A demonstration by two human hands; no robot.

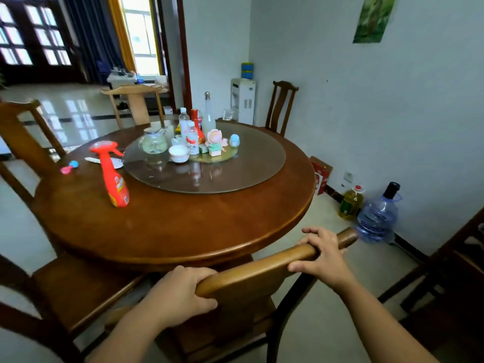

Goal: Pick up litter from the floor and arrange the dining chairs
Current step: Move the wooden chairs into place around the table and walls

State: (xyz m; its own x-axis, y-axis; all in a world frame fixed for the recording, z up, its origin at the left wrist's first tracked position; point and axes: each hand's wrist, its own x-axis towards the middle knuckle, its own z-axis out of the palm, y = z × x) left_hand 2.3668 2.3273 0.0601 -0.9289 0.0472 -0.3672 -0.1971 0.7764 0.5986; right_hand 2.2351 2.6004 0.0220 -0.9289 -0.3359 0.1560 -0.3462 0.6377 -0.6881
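Both my hands grip the curved top rail of a wooden dining chair point(262, 265) right in front of me, its back close to the edge of the round wooden table point(183, 226). My left hand point(180, 292) wraps the rail's left part. My right hand point(323, 254) wraps it near the right end. Another chair point(70, 286) stands at the table's lower left, one point(23, 137) at the far left, a pale one point(136, 100) at the back and a dark one point(281, 106) by the wall. No litter shows on the visible floor.
The table holds a glass turntable point(248, 163) with bottles, a jar and a bowl, plus a red spray bottle point(115, 176) lying down. By the right wall stand an oil bottle point(351, 203), a large water jug point(378, 216) and a red box point(320, 174). Dark furniture point(455, 271) is at right.
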